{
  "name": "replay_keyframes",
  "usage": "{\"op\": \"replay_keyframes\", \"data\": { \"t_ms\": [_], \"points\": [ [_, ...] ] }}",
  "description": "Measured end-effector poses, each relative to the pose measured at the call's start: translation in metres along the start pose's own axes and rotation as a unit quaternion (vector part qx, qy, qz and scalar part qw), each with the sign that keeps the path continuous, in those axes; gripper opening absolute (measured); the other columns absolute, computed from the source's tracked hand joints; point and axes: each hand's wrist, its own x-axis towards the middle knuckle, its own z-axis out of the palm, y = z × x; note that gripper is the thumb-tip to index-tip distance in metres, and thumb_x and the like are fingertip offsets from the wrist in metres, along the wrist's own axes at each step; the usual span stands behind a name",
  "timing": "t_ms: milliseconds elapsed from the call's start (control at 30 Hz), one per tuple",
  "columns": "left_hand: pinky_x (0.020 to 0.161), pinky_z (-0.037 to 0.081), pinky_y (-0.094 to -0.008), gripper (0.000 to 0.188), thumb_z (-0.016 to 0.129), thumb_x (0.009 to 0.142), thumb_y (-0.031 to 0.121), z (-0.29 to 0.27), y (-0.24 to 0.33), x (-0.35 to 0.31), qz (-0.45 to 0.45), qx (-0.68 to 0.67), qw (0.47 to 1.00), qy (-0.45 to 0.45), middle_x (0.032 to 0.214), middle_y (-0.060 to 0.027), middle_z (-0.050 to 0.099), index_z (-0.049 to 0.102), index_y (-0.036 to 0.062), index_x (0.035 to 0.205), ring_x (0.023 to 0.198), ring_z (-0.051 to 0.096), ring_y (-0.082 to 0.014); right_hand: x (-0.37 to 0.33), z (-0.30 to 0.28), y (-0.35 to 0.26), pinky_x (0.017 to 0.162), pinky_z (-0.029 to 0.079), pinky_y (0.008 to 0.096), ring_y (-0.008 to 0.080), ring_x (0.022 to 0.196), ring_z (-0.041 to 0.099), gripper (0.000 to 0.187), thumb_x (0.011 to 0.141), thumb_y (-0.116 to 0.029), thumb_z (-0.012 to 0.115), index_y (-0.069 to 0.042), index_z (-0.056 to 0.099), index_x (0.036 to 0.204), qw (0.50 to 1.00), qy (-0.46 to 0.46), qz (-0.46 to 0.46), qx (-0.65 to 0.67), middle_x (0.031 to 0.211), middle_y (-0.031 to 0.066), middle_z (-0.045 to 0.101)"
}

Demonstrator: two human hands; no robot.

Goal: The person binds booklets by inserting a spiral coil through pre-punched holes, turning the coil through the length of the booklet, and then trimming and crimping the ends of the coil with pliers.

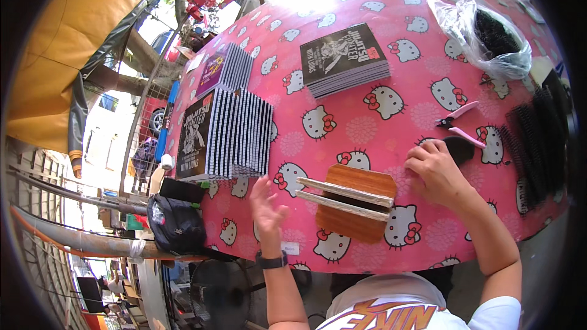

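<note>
My left hand [267, 209] hovers near the table's front edge with its fingers apart and nothing in it. It is just in front of a row of upright books [226, 137] with black covers and wire-like bound edges. My right hand [437, 171] rests on the pink cloth, fingers loosely bent but apart, beside a dark rounded object [460, 149] that it partly hides. Between my hands lies a brown wooden board [362, 178] with two pale parallel slats [348, 192] and a slot between them. Cutters with pink handles [466, 110] lie beyond my right hand.
A flat stack of black-covered books [345, 58] sits farther back; purple-covered books [226, 70] stand at the far left. Black plastic coils [538, 146] lie at right, others in a clear bag [489, 46]. A black bag [177, 223] hangs at the table's left edge.
</note>
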Motion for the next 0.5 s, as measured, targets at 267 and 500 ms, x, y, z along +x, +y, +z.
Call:
{"op": "replay_keyframes", "data": {
  "t_ms": [267,500],
  "points": [
    [0.095,0.041,-0.0326,0.069,0.078,0.067,0.001,0.068,0.009,-0.001,-0.031,-0.004,0.974,-0.226,0.12,-0.0087,0.055,0.044,0.0027,0.127,0.116,0.049,-0.0184,-0.004,-0.01,0.031,0.089,0.034,0.0392,0.0244,0.099,0.051,0.025,0.075,-0.025,0.067,-0.007,0.063,0.093,0.99,0.031,0.129,-0.046,0.096,0.0061,0.06],
    [0.105,0.027,-0.0358,0.061,0.061,0.084,0.03,0.097,0.005,0.137,-0.08,-0.068,0.959,-0.264,0.135,-0.0146,0.043,0.04,0.0008,0.132,0.128,0.037,-0.0199,0.002,-0.01,0.056,0.081,0.042,0.0398,0.0289,0.089,0.058,0.025,0.084,-0.027,0.06,-0.003,0.065,0.088,0.975,0.086,0.167,0.115,0.088,0.0116,0.064]
  ]
}}
